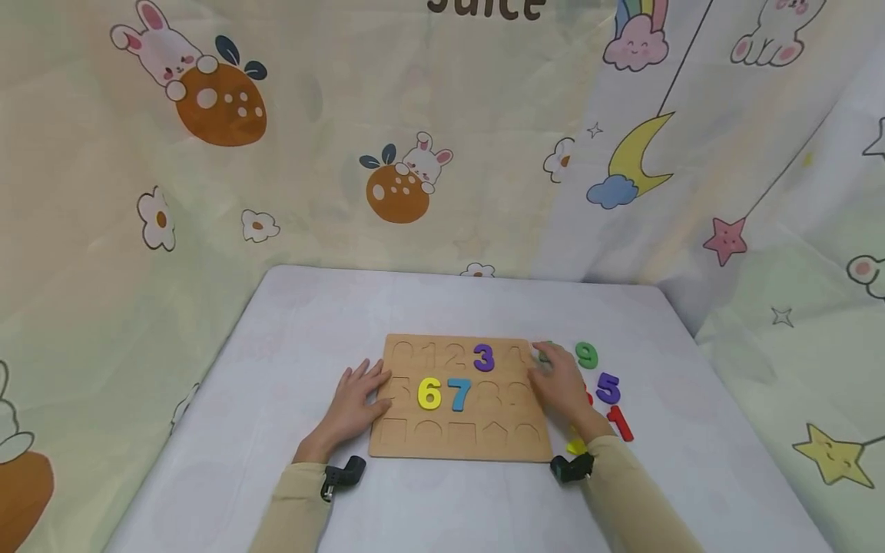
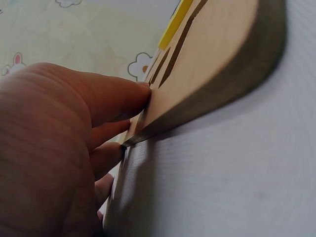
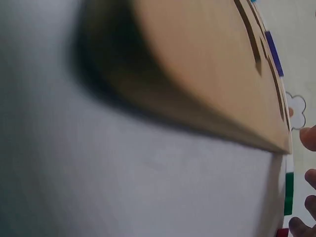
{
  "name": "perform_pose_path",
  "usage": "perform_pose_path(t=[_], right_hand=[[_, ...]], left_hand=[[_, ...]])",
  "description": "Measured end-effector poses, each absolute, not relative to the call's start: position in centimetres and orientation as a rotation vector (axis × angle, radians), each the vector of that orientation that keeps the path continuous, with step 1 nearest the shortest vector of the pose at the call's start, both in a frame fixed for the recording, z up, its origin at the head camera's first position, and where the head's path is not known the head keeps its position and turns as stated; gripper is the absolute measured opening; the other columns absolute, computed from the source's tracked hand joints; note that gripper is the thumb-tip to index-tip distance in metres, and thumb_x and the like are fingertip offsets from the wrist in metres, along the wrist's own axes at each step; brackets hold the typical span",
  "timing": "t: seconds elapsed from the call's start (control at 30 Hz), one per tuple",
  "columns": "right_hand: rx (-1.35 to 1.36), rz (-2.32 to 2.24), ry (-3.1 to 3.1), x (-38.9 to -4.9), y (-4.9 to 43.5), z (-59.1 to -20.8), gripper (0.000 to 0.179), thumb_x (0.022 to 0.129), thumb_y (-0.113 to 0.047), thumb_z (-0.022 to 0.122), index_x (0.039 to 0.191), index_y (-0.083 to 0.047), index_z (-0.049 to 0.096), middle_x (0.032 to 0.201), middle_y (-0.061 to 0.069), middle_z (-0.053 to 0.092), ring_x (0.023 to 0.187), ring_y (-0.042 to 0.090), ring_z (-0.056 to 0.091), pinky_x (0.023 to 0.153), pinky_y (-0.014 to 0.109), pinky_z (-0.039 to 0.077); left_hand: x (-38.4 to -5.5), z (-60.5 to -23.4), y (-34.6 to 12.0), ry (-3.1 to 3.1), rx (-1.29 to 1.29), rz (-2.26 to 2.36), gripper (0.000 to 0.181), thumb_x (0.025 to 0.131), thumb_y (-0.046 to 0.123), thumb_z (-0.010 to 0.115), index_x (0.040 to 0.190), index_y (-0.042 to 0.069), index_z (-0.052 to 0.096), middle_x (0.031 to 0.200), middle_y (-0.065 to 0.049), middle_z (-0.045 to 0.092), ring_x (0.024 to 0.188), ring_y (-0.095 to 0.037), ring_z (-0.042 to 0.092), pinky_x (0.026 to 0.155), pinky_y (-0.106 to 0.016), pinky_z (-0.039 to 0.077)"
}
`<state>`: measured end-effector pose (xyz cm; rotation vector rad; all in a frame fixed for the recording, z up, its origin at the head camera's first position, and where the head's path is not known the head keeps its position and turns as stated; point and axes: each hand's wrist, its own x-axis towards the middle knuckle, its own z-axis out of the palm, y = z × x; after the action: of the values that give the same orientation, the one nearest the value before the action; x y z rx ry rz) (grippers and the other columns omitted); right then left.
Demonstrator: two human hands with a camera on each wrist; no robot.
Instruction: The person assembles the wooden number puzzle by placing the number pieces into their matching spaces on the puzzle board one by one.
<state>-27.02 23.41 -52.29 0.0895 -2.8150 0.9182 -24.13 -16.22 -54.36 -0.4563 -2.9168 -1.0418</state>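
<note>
A wooden number board [image 1: 442, 452] lies flat on the table, with a purple 3 [image 1: 484, 358], a yellow 6 [image 1: 429, 394] and a blue 7 [image 1: 459, 395] in its upper two rows. My left hand [image 1: 356, 403] rests at the board's left edge; in the left wrist view its thumb [image 2: 121, 98] lies on the rim and the fingers reach along the side. Over the right edge is my right hand [image 1: 561, 384], its fingers apart with nothing between them. A green piece [image 1: 545, 352] shows partly behind that hand.
Right of the board lie a green 9 [image 1: 586, 355], a purple 5 [image 1: 608, 389] and a red 1 [image 1: 620, 423]. A yellow piece [image 1: 576, 445] and another red piece are partly covered by the right arm. A printed cloth [image 1: 318, 177] hangs behind the white table [image 1: 332, 307].
</note>
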Motion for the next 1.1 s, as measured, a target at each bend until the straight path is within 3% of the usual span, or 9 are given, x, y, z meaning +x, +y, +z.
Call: perform_pose_path(t=[0.33, 0.6, 0.97, 1.1], right_hand=[[0.018, 0.946, -2.898, -27.4, 25.2, -52.8, 0.064, 0.092, -0.016, 0.061, 0.15, -0.008, 0.036, 0.151, 0.019, 0.038, 0.138, 0.039, 0.036, 0.113, 0.056, 0.032], [-0.02, 0.983, -2.882, -28.1, 26.2, -53.0, 0.064, 0.09, -0.011, 0.061, 0.15, -0.008, 0.037, 0.151, 0.021, 0.038, 0.138, 0.042, 0.035, 0.113, 0.058, 0.031], [-0.012, 0.979, -2.933, -28.4, 27.5, -52.4, 0.066, 0.088, -0.007, 0.058, 0.15, -0.007, 0.036, 0.141, 0.025, 0.047, 0.124, 0.042, 0.049, 0.104, 0.059, 0.042], [0.017, 0.992, -2.933, -28.6, 27.4, -52.0, 0.065, 0.086, -0.007, 0.059, 0.148, -0.006, 0.039, 0.133, 0.026, 0.054, 0.113, 0.04, 0.056, 0.094, 0.056, 0.05]], left_hand=[[-24.4, -54.5, -16.4, -2.911, -0.468, -1.006, 0.056, 0.088, 0.024, 0.068, 0.139, 0.006, 0.054, 0.154, -0.012, 0.037, 0.147, -0.035, 0.019, 0.121, -0.054, 0.003], [-24.3, -54.7, -16.4, -2.939, -0.449, -1.01, 0.056, 0.089, 0.026, 0.068, 0.14, 0.007, 0.053, 0.156, -0.009, 0.036, 0.148, -0.033, 0.017, 0.121, -0.052, 0.001], [-24.2, -54.7, -16.1, -2.945, -0.44, -1.029, 0.056, 0.089, 0.027, 0.067, 0.14, 0.007, 0.054, 0.156, -0.01, 0.036, 0.148, -0.033, 0.017, 0.121, -0.051, 0.001], [-24.2, -54.7, -16.1, -2.918, -0.442, -1.013, 0.055, 0.088, 0.025, 0.068, 0.138, 0.007, 0.055, 0.154, -0.01, 0.038, 0.148, -0.034, 0.019, 0.121, -0.053, 0.003]])
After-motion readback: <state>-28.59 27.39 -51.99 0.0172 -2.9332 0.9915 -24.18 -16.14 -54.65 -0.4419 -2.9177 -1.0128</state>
